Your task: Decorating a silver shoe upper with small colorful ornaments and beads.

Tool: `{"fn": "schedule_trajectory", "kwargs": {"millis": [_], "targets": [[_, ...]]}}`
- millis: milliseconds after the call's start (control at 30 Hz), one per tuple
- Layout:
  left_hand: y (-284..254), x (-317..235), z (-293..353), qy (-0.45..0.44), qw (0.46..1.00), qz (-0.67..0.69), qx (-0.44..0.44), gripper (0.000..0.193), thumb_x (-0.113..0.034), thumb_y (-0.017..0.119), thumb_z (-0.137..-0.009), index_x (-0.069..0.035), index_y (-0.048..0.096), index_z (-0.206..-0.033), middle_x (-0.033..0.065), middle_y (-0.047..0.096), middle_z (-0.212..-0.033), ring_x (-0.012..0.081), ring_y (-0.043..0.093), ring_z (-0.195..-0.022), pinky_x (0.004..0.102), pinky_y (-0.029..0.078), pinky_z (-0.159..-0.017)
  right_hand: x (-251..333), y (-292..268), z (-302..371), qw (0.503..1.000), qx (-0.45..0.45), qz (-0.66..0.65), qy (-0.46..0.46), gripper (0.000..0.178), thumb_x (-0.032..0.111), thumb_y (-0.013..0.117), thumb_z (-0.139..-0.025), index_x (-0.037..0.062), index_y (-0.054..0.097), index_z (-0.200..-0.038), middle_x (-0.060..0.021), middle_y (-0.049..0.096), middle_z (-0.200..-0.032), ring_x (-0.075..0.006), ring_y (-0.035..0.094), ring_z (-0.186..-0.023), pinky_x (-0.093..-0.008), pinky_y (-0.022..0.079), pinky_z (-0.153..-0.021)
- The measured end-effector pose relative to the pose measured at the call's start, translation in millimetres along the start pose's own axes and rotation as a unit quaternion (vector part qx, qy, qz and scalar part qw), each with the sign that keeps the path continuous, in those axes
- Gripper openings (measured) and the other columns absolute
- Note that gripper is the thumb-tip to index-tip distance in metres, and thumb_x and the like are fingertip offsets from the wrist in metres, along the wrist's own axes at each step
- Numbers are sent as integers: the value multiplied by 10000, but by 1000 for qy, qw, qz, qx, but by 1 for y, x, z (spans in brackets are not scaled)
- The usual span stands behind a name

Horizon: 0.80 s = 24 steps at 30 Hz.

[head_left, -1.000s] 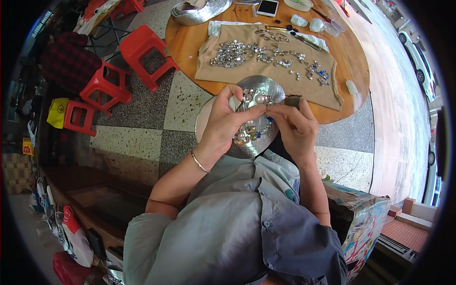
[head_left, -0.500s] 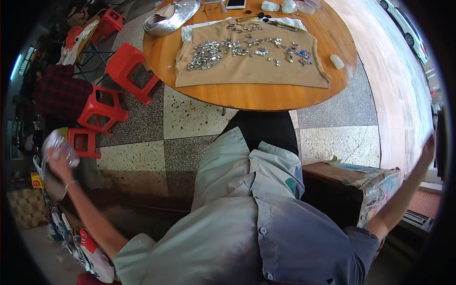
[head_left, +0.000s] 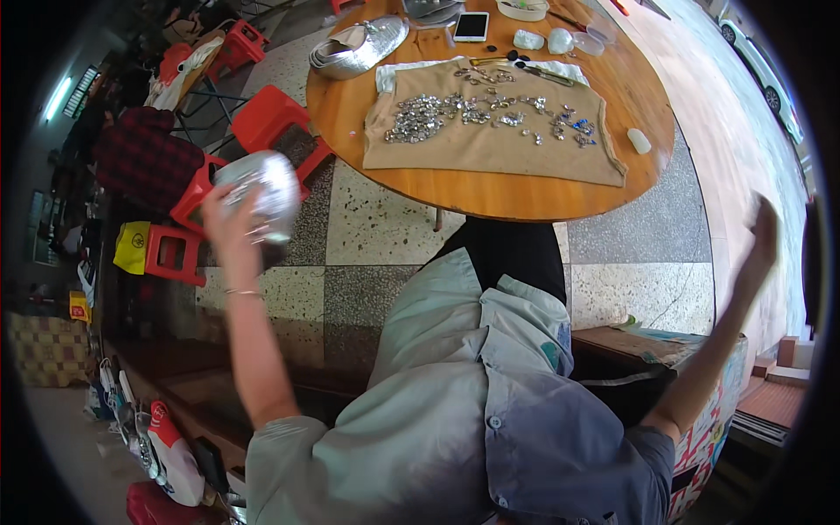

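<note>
In my left hand (head_left: 234,214), raised off to the left of the round table, is a rounded, shiny silver shoe (head_left: 273,194), blurred by motion. My fingers wrap over its near side, and a bracelet circles the wrist. Away on the right, my right hand (head_left: 765,234) is lifted at the end of a bent arm, with its fingers stretched out and nothing visible in it. Another silver shoe (head_left: 360,48) rests at the table's far left. Many clear and silver gems (head_left: 418,118) lie in clusters on a beige cloth (head_left: 490,164), with some blue ones at its right.
The wooden round table (head_left: 420,184) carries a phone (head_left: 471,27), tweezers (head_left: 547,75) and small plastic bags (head_left: 528,39). Red stools (head_left: 269,118) stand on the left near a person in a checked shirt (head_left: 144,159). A box (head_left: 643,343) sits beside me on the right.
My left hand has swung the silver shoe rightward and up toward the table. My right hand has moved slightly inward and up. The view has shifted, placing the table lower and farther right.
</note>
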<state>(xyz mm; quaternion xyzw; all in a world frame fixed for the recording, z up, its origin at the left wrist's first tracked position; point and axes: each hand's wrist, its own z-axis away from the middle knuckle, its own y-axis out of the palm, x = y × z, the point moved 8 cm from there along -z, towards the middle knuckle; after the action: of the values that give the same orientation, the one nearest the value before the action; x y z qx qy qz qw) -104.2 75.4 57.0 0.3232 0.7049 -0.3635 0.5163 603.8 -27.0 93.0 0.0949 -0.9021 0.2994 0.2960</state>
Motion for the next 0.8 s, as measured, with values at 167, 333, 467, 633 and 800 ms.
{"fn": "schedule_trajectory", "kwargs": {"millis": [167,333,467,633,800], "targets": [[159,5,55,-76,950,257,160,457,37,721,-642,-79,432,-977,92,549,-936,167,577,-797,289,508,-655,257,142,94,894,256,-303,-210,214,-24,645,-681,44,626,-883,-68,539,-802,-147,553,-678,-260,452,-604],[206,-20,93,-118,885,373,253,455,65,676,-681,-95,407,-1010,94,582,-922,163,598,-801,292,515,-666,273,171,106,902,227,-223,-291,228,-14,651,-676,71,638,-887,-62,490,-700,-178,506,-601,-278,408,-516],[210,-14,102,-188,835,420,301,435,71,647,-704,-96,411,-1028,107,587,-942,173,606,-813,291,516,-687,279,173,110,898,195,-229,-322,258,-28,647,-659,84,647,-892,-60,476,-684,-181,486,-582,-282,396,-503],[207,-18,121,-292,759,470,343,417,62,618,-729,-100,424,-1061,114,588,-963,183,605,-832,291,510,-724,300,146,117,888,180,-193,-378,318,-33,630,-598,83,648,-893,-57,452,-699,-191,485,-615,-281,402,-510],[197,-40,143,-319,709,506,374,418,55,615,-732,-101,433,-1074,116,588,-975,192,600,-858,298,503,-745,314,115,120,880,190,-174,-399,343,-27,606,-569,77,647,-893,-52,438,-705,-196,492,-658,-288,415,-530]]}}
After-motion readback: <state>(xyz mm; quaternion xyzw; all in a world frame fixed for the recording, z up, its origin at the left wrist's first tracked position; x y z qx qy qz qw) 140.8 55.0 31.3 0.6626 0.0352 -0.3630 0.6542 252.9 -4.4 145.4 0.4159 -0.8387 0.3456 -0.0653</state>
